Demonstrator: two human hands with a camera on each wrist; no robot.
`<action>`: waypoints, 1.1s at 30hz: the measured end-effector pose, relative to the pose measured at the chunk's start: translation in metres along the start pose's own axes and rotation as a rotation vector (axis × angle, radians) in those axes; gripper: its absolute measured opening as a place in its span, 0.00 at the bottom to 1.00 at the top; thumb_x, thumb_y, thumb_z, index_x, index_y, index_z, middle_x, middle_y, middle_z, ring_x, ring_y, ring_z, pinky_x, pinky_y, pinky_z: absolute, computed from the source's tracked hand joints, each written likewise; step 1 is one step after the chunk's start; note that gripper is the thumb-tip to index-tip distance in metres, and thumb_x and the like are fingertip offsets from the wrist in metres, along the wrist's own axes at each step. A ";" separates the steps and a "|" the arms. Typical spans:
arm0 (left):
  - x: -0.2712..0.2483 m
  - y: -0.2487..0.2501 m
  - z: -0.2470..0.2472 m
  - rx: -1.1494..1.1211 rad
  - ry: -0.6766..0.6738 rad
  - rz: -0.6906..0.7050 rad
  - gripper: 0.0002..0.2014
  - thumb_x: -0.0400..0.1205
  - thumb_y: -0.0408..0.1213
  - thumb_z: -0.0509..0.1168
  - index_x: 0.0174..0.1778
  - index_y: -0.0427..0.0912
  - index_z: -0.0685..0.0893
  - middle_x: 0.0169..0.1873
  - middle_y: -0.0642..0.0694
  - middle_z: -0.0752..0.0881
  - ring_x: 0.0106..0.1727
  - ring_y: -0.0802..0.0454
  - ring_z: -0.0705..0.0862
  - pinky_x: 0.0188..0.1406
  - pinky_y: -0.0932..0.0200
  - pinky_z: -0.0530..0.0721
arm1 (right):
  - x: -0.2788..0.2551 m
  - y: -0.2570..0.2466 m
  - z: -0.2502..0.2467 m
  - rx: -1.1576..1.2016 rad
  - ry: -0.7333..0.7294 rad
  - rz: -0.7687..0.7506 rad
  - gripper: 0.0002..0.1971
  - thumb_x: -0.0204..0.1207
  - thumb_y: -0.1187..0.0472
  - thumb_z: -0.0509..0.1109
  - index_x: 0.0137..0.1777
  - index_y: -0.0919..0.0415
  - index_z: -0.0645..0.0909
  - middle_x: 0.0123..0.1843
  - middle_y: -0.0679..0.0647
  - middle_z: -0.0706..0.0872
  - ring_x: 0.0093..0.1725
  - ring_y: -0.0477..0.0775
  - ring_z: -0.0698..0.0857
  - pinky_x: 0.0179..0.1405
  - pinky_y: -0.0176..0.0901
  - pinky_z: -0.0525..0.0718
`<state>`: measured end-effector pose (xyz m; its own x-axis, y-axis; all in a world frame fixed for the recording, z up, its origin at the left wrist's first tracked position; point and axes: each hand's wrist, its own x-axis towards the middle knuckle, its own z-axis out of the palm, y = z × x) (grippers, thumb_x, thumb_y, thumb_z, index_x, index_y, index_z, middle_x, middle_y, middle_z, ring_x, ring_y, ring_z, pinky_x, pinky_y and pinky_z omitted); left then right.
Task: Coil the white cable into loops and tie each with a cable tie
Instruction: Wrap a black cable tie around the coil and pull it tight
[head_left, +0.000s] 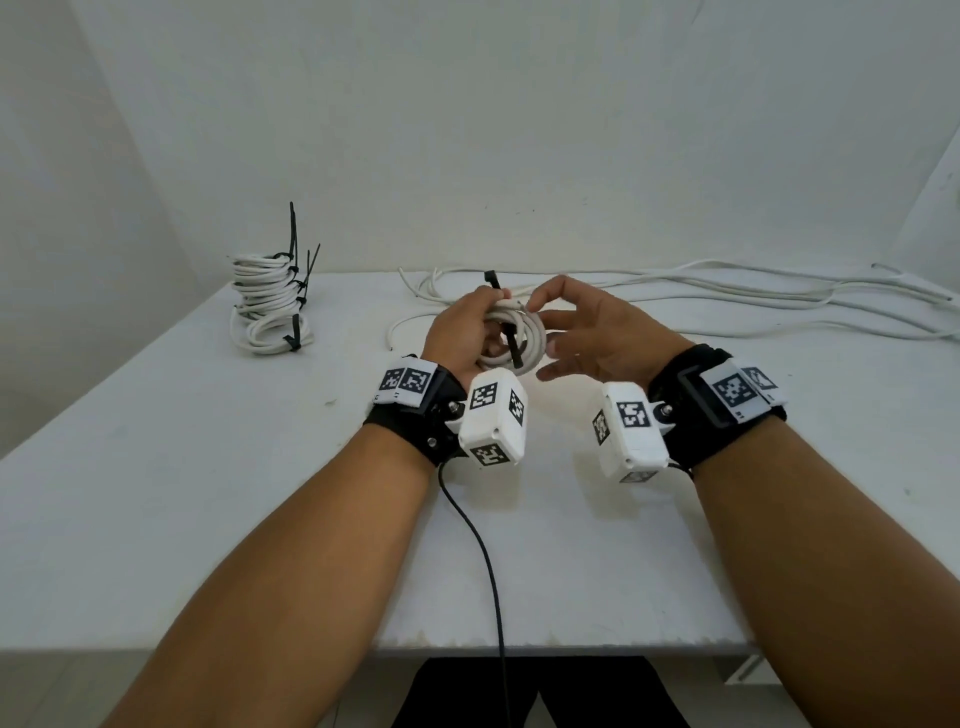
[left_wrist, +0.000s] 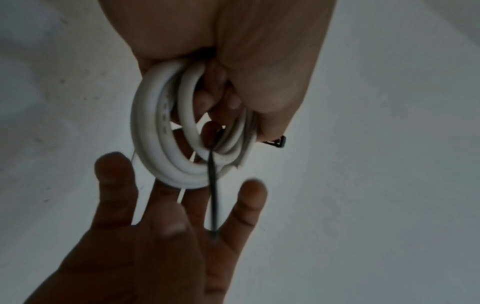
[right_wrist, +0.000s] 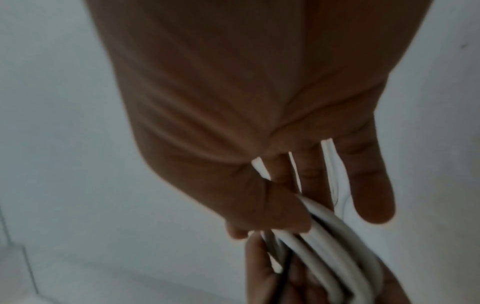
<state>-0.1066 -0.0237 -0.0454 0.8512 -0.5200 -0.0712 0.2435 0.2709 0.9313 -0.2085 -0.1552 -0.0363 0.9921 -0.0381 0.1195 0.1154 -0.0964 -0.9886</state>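
My left hand (head_left: 464, 332) grips a small coil of white cable (head_left: 524, 340) a little above the table's middle. A black cable tie (head_left: 513, 345) passes through the coil; its head (head_left: 492, 280) sticks up past my fingers and its tail hangs down. In the left wrist view my fingers (left_wrist: 228, 98) curl through the coil (left_wrist: 158, 148), and the tie tail (left_wrist: 213, 195) runs down over my right hand (left_wrist: 168, 226). My right hand (head_left: 584, 335) has straight, spread fingers beside the coil. In the right wrist view its thumb (right_wrist: 270, 211) touches the loops (right_wrist: 327, 236).
A stack of tied white coils (head_left: 270, 301) with black tie tails stands at the table's back left. Loose white cable (head_left: 727, 291) trails along the back edge to the right. A black cord (head_left: 488, 561) hangs from my left wrist over the table's front edge (head_left: 571, 647).
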 end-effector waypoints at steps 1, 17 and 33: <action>0.000 -0.001 -0.002 0.021 0.017 -0.002 0.05 0.81 0.37 0.64 0.45 0.39 0.82 0.21 0.46 0.73 0.15 0.55 0.66 0.15 0.71 0.65 | 0.000 0.002 0.002 -0.087 -0.039 -0.020 0.22 0.71 0.81 0.67 0.56 0.55 0.79 0.55 0.60 0.86 0.49 0.59 0.84 0.52 0.54 0.85; 0.006 -0.019 0.003 0.340 -0.078 0.172 0.11 0.81 0.35 0.65 0.31 0.45 0.80 0.25 0.51 0.80 0.23 0.56 0.71 0.21 0.63 0.72 | 0.010 0.009 0.001 -0.387 0.469 -0.254 0.04 0.73 0.68 0.78 0.46 0.64 0.91 0.49 0.51 0.93 0.42 0.36 0.89 0.36 0.24 0.79; 0.005 -0.018 0.002 0.348 0.043 0.194 0.13 0.77 0.37 0.70 0.28 0.45 0.78 0.25 0.48 0.81 0.24 0.55 0.72 0.23 0.62 0.74 | 0.014 0.005 0.006 0.215 0.442 0.009 0.06 0.79 0.67 0.71 0.42 0.61 0.79 0.31 0.58 0.85 0.20 0.45 0.68 0.19 0.33 0.65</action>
<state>-0.1076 -0.0333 -0.0617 0.8864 -0.4496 0.1102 -0.0898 0.0666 0.9937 -0.1935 -0.1507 -0.0399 0.8827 -0.4608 0.0921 0.1604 0.1112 -0.9808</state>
